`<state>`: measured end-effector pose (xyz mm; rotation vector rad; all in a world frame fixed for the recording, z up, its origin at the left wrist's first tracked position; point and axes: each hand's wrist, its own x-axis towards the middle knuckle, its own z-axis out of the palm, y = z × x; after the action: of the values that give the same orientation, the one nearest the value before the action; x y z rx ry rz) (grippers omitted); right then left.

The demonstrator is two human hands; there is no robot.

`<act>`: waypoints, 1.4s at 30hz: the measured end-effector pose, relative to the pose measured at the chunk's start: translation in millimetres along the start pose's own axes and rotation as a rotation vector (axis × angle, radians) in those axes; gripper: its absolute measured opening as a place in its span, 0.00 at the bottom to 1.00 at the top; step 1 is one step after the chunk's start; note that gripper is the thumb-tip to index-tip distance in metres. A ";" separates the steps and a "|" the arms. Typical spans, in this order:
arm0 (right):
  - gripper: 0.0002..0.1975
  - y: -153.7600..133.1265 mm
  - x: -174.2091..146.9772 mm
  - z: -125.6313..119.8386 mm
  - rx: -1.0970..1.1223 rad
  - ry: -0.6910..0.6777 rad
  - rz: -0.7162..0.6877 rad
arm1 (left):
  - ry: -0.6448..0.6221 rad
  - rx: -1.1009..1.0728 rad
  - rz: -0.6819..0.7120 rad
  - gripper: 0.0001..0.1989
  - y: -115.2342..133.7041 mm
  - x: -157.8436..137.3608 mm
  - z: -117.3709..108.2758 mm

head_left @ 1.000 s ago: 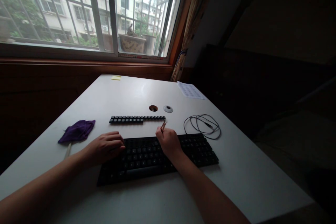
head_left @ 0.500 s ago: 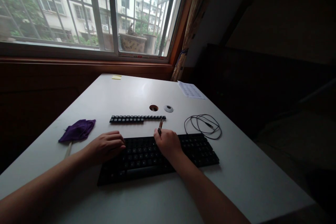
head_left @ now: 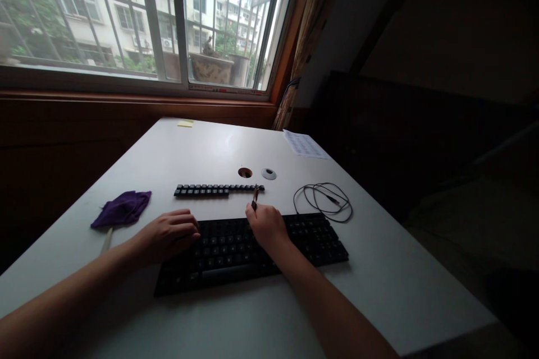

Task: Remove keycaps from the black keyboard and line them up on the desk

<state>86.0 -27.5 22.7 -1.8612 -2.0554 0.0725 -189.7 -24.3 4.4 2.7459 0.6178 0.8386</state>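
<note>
Your right hand grips a slim tool over the keyboard, midway between the table's side edges; your left hand curls over the keyboard's left end, grip unclear.

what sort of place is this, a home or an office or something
Probably a study corner in a home, though a small office is possible: a white desk holds a keyboard, near a barred window with a curtain.

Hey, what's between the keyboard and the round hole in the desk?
The head view shows two rows of black keycaps there, plus the slim tool held in the right hand.
</note>
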 end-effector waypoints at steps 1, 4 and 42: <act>0.22 0.1 0.0 0.0 0.005 0.005 -0.003 | 0.000 0.003 0.000 0.09 0.0 0.0 0.1; 0.22 1.4 -0.8 0.1 0.038 0.031 -0.016 | -0.006 0.012 -0.010 0.09 0.2 0.0 0.0; 0.16 -19.2 -18.5 -15.7 0.842 -0.218 -0.226 | 0.073 -0.209 -0.248 0.15 13.5 7.0 0.1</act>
<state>73.6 -51.1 38.4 -1.1282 -1.9006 0.9519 -179.9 -33.2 11.8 2.4012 0.8153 0.8910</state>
